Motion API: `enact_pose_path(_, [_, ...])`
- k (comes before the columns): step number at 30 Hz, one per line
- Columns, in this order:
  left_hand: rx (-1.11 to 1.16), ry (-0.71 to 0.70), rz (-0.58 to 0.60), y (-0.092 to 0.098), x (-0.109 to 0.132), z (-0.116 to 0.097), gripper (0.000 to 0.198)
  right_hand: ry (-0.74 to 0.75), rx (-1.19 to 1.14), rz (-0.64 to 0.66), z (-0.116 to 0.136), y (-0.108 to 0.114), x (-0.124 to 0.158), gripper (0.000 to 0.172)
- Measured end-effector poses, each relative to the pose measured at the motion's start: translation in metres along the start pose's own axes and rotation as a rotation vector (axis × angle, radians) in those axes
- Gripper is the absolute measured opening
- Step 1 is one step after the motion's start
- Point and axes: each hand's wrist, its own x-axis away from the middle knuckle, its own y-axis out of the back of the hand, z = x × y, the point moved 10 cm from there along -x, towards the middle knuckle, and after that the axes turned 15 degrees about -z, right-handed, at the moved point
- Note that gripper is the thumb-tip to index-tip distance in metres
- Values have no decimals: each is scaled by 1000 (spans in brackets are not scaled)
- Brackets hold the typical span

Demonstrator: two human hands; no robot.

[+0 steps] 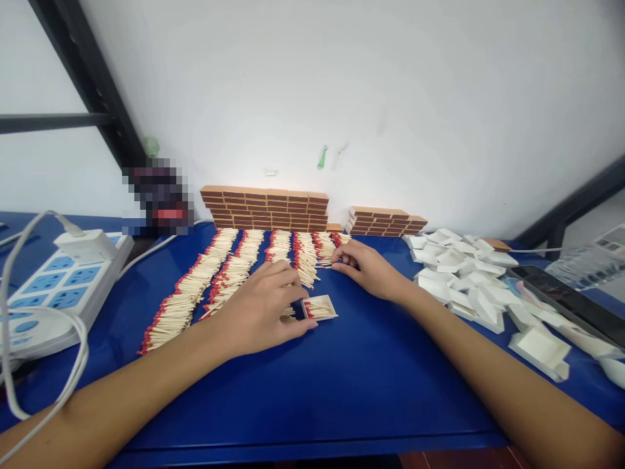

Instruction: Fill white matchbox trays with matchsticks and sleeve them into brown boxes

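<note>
A small white matchbox tray (319,307), partly filled with red-tipped matches, rests on the blue table. Its left end sits between the thumb and curled fingers of my left hand (266,306). Farther back, my right hand (364,266) pinches a few matches (324,265) by their red heads, at the near end of a short row. Rows of loose red-headed matches (183,296) run from the back of the table toward me. My left hand covers part of the middle rows.
Stacked brown matchboxes (266,207) line the wall, with a smaller stack (385,221) to their right. Many white trays (454,267) are heaped at the right, near a dark phone (566,303) and a clear plastic bottle (596,260). A power strip (63,286) with white cables stands left.
</note>
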Motion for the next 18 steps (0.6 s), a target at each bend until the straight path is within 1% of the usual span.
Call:
enact_pose_path(7, [8,-8,-17,1,-1,-1,26,-3,2,0,1,2,0,16])
enact_pose_path(18, [3,7,-2,-1,0,1,24,-1,5,-11,0,1,0,14])
